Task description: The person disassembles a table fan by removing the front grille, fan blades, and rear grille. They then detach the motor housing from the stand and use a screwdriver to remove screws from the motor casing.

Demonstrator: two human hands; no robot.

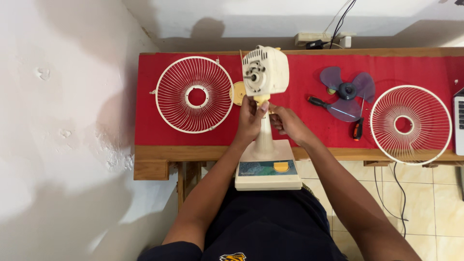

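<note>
A cream desk fan body, stripped of its blade and grilles, lies with its base [268, 169] on my lap and its motor head [265, 71] over the red table. My left hand [250, 117] grips the fan's neck just under the motor head, fingers by a yellow part. On the other side of the stem [265, 135], my right hand [286, 121] touches the neck with its fingers curled. The bare motor shaft faces up.
A white wire grille [194, 94] lies left of the motor, a small yellow disc [237, 93] beside it. Right of the hands lie a purple fan blade [347, 92], two screwdrivers [320, 103] and a second grille [411, 124]. A laptop edge [459, 121] shows far right.
</note>
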